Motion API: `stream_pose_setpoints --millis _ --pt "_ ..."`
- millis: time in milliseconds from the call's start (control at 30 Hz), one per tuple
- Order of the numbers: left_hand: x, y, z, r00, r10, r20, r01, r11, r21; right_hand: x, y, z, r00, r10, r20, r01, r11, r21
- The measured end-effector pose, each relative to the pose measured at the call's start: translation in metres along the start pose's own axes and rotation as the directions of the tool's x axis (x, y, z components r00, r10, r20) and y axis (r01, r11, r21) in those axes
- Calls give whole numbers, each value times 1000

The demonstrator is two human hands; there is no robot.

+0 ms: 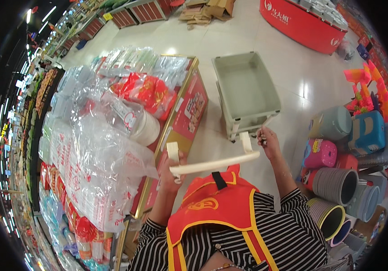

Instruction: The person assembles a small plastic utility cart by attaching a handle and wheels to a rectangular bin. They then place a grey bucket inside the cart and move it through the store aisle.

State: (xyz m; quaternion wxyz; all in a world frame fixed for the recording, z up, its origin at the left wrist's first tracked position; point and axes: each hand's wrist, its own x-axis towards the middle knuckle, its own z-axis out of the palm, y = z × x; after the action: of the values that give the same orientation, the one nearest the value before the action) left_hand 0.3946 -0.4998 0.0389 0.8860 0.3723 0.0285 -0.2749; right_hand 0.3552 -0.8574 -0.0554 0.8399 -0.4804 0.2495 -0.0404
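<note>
A cream curved bar [216,164] with a short upright block at each end lies across the front of my body. My left hand [168,177] is closed at its left end, beside the plastic-covered display; the bar hides part of the fingers. My right hand [268,141] is beyond the bar's right end, close to the near right corner of a grey-green tub cart [246,90]. Its fingers are curled closed, with something small and dark at them that I cannot make out. The cart's deep upper tub holds nothing.
To my left, a display stand [189,110] is heaped with clear plastic bags [99,158] and red packages [146,92]. Stacked buckets [336,185] and coloured stools [366,133] line the right. A red counter [300,25] and flattened cardboard [207,11] are farther off.
</note>
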Motion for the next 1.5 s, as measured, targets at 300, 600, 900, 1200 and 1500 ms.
stream_pose_setpoints --millis 300,600,900,1200,1500 --pt "1 -7 -12 992 -90 90 117 921 -371 -23 0 20 982 -34 187 47 997 -63" --pt "-3 -10 -12 987 -159 26 154 889 -431 -32 -12 31 921 -83 381 205 935 -290" --pt "-6 -14 -22 996 -81 41 86 986 -142 -33 -7 37 835 -285 470 444 854 -271" --pt "-13 -12 1 996 40 -77 -28 987 160 -33 -13 46 832 -375 409 499 829 -254" --pt "-16 -14 9 986 164 35 -157 825 543 -24 2 32 812 -495 310 580 746 -328"
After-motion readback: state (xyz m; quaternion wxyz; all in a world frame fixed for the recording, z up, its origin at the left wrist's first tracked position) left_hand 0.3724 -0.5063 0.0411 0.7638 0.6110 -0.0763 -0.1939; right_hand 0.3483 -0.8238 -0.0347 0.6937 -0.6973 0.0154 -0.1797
